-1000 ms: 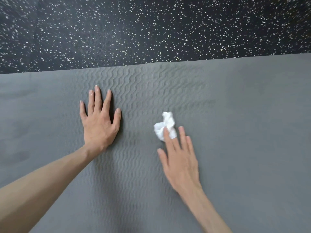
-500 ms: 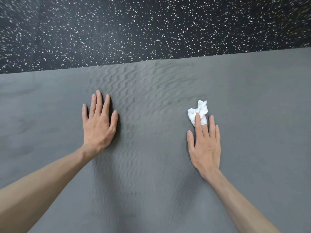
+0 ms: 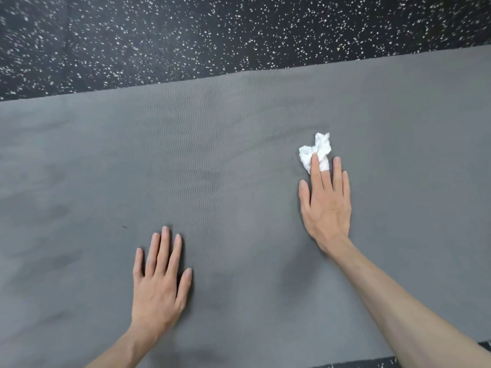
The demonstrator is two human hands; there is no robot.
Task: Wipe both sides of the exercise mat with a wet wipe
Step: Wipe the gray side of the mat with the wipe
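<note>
Exercise mat [image 3: 239, 160] on speckled black floor [image 3: 239, 35]

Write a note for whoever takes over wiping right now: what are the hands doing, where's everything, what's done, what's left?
Left hand: flat on the mat, holding nothing.
Right hand: straight fingers press the wipe onto the mat.
Mat: spread flat on the speckled floor.
Done: cannot tell how much is wiped.
Left: finish this side; check whether the underside still needs wiping.
</note>
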